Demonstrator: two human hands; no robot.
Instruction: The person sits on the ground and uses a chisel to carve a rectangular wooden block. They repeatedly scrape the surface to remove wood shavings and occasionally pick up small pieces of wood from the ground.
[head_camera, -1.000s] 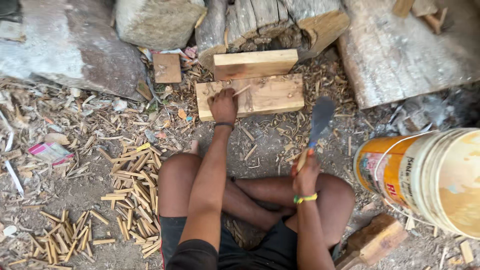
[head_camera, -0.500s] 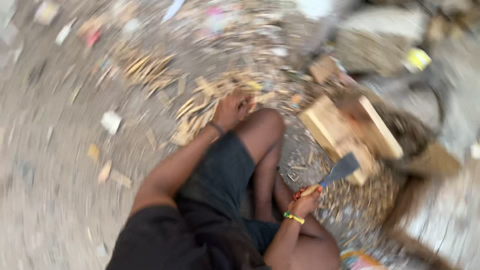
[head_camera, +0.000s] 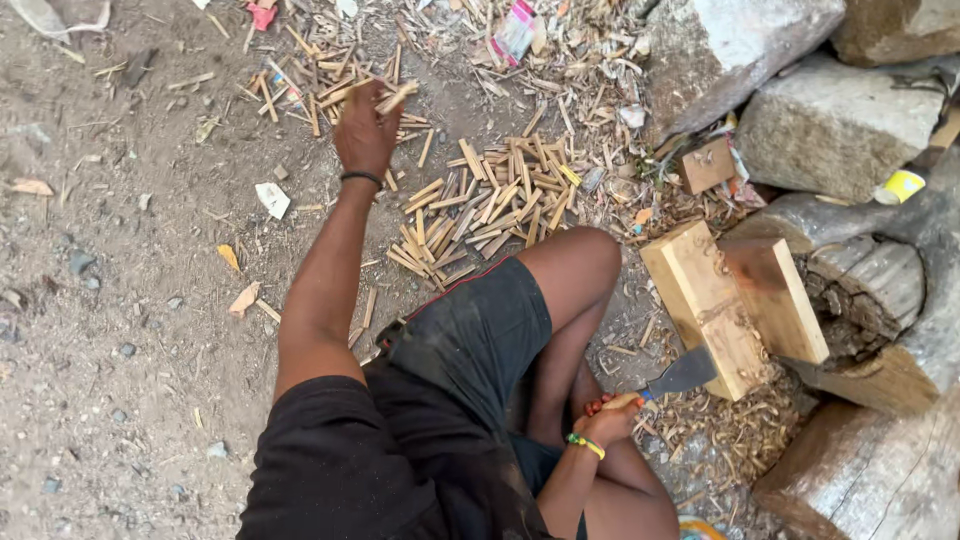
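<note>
left hand now gripping sticks off to side, not on block; right hand clutching blade, chopping paused

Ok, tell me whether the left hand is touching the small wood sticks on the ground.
Touching. The head view shows the left hand closed around a small wood stick, among the scattered sticks on the ground.

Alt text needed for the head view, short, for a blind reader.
A seated person's left hand holds small wood sticks over a scattered pile on dirt, while the right hand grips a cleaver beside two wooden blocks.
</note>
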